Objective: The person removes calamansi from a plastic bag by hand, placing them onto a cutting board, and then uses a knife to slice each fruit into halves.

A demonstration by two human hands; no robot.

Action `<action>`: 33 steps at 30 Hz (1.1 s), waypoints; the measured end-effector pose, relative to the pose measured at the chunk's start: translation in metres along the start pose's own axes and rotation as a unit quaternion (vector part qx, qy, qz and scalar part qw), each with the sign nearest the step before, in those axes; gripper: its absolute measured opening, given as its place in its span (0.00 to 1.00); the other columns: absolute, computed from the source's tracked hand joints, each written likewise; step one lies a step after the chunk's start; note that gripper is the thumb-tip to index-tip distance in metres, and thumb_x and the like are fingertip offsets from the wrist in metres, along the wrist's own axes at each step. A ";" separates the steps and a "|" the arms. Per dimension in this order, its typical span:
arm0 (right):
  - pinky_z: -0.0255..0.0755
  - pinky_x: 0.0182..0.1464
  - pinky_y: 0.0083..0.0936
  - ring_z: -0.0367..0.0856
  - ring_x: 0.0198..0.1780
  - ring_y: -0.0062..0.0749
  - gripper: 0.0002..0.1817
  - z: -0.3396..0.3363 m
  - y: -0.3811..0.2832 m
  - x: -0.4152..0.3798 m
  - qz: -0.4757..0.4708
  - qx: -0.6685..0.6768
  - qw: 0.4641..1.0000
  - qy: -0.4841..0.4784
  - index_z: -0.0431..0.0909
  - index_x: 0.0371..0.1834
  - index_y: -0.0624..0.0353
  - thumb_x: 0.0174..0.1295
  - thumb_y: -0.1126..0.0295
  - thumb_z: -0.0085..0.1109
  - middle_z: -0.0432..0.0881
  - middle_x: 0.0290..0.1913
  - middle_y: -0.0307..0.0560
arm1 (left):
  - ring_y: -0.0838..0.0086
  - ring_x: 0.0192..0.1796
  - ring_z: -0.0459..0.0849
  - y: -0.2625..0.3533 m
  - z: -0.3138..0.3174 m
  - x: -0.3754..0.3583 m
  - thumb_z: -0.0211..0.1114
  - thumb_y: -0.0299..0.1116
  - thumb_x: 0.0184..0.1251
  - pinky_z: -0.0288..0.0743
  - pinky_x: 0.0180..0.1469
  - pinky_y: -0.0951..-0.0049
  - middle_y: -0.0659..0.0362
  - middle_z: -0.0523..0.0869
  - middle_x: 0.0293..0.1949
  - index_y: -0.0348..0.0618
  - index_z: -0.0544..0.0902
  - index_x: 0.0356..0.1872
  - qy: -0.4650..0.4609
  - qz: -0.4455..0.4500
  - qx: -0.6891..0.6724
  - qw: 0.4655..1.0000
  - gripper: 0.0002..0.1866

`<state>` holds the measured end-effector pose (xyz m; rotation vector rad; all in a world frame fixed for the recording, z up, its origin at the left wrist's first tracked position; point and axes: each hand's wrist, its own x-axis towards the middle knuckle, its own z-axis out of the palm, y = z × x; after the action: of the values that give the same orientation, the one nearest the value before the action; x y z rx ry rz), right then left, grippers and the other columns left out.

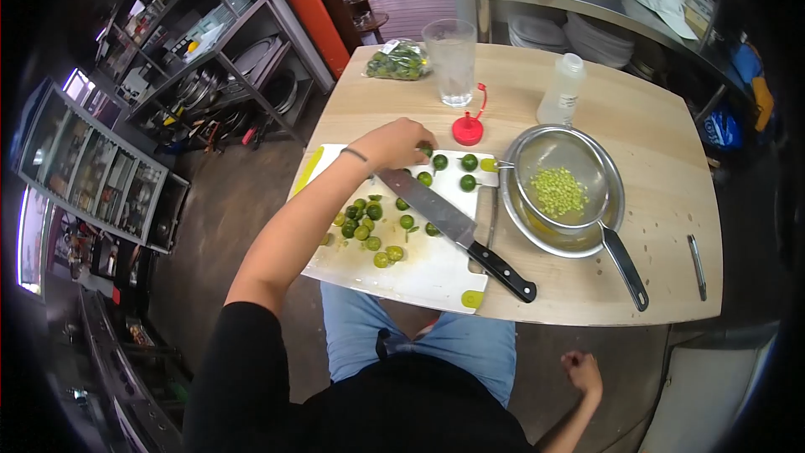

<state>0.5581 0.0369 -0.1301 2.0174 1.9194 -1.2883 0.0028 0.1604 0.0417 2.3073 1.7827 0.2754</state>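
Note:
On the white cutting board lie whole green citrus fruits and a cluster of cut pieces. My left hand reaches over the board's far edge, its fingers closed around a small green fruit. A large knife rests diagonally across the board, its black handle past the near right corner. Away from the table, low at the right, my right hand has its fingers curled; whether it holds anything is hidden.
Right of the board, a strainer with green seeds sits over a metal bowl. Behind stand a clear glass, a bottle, a red cap and a bag of green fruits. A metal pen-like rod lies far right.

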 end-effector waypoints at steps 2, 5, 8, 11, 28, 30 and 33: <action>0.73 0.27 0.25 0.81 0.22 0.24 0.10 -0.028 -0.043 -0.041 -0.032 0.075 0.994 -0.072 0.84 0.38 0.64 0.62 0.68 0.66 0.83 0.23 0.48 | 0.57 0.44 0.87 0.005 -0.007 0.001 0.70 0.31 0.58 0.79 0.52 0.62 0.48 0.88 0.39 0.40 0.87 0.45 -0.082 -0.054 -0.011 0.995 0.14; 0.70 0.26 0.22 0.80 0.22 0.24 0.07 -0.056 -0.122 -0.081 -0.205 0.096 0.973 -0.053 0.84 0.38 0.63 0.59 0.73 0.67 0.81 0.21 0.45 | 0.61 0.41 0.86 0.008 -0.020 -0.008 0.71 0.31 0.55 0.79 0.48 0.65 0.49 0.88 0.39 0.39 0.86 0.43 -0.025 -0.061 -0.022 0.998 0.14; 0.71 0.30 0.28 0.81 0.27 0.32 0.10 -0.049 -0.198 -0.087 -0.356 0.113 0.926 0.059 0.83 0.40 0.62 0.56 0.75 0.69 0.81 0.26 0.45 | 0.65 0.38 0.84 0.023 -0.045 -0.046 0.72 0.29 0.55 0.78 0.45 0.69 0.52 0.87 0.39 0.39 0.85 0.42 0.089 -0.085 -0.119 0.985 0.13; 0.71 0.42 0.34 0.79 0.41 0.42 0.18 -0.028 -0.267 -0.069 -0.473 -0.062 0.844 0.244 0.80 0.48 0.60 0.53 0.74 0.70 0.80 0.40 0.48 | 0.71 0.38 0.82 0.032 -0.054 -0.108 0.73 0.27 0.56 0.76 0.44 0.72 0.55 0.86 0.41 0.39 0.85 0.44 0.146 -0.072 -0.127 0.978 0.14; 0.75 0.32 0.42 0.80 0.25 0.46 0.27 0.022 -0.349 -0.050 -0.428 -0.135 0.872 0.198 0.74 0.63 0.52 0.57 0.74 0.60 0.78 0.28 0.52 | 0.68 0.48 0.86 0.033 0.037 -0.293 0.77 0.19 0.51 0.80 0.52 0.71 0.51 0.85 0.45 0.37 0.86 0.43 0.474 -0.155 -0.192 0.846 0.16; 0.75 0.31 0.41 0.81 0.24 0.45 0.20 0.032 -0.352 -0.067 -0.411 -0.145 0.890 0.132 0.76 0.60 0.51 0.64 0.68 0.60 0.78 0.23 0.49 | 0.67 0.48 0.86 0.040 0.030 -0.295 0.78 0.19 0.50 0.81 0.51 0.71 0.51 0.86 0.45 0.37 0.86 0.42 0.510 -0.149 -0.180 0.828 0.16; 0.76 0.27 0.41 0.81 0.22 0.48 0.09 0.067 -0.364 -0.091 -0.471 -0.190 0.856 0.094 0.77 0.46 0.55 0.70 0.64 0.56 0.78 0.20 0.49 | 0.67 0.47 0.87 0.047 0.030 -0.296 0.78 0.20 0.49 0.81 0.50 0.71 0.52 0.87 0.44 0.38 0.86 0.40 0.544 -0.143 -0.169 0.809 0.15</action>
<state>0.2266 0.0055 0.0541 1.0105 3.1179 -0.6590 -0.0191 -0.1391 0.0204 1.6041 2.1586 1.9759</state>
